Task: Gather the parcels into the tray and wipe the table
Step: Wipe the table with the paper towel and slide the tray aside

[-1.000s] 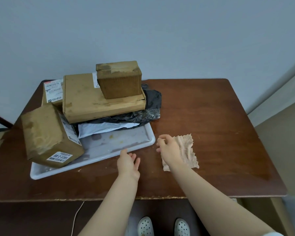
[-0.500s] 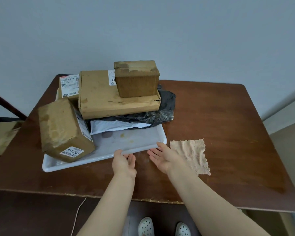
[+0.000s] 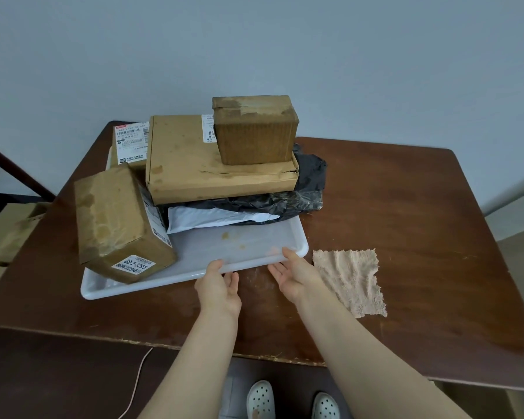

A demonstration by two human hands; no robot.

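Note:
A white tray (image 3: pixel 248 247) lies on the brown table (image 3: pixel 406 207). It carries several parcels: a tilted brown box (image 3: pixel 115 219) at the front left, a flat carton (image 3: pixel 188 164) with a small box (image 3: pixel 254 131) on top, a black bag (image 3: pixel 303 192), a white mailer (image 3: pixel 212 217) and a labelled box (image 3: pixel 130 143) at the back. My left hand (image 3: pixel 220 285) and my right hand (image 3: pixel 294 276) hold the tray's front rim, thumbs on top and fingers beneath. A beige cloth (image 3: pixel 351 282) lies flat on the table, just right of my right hand.
A grey wall stands close behind the table. Cardboard pieces (image 3: pixel 9 234) sit off the table's left side. A thin cable (image 3: pixel 136 385) hangs below the front edge. The table's right half is bare wood.
My right hand let go of the cloth and moved left to the tray's front right corner. My left hand reached forward onto the rim. The cloth now lies flat.

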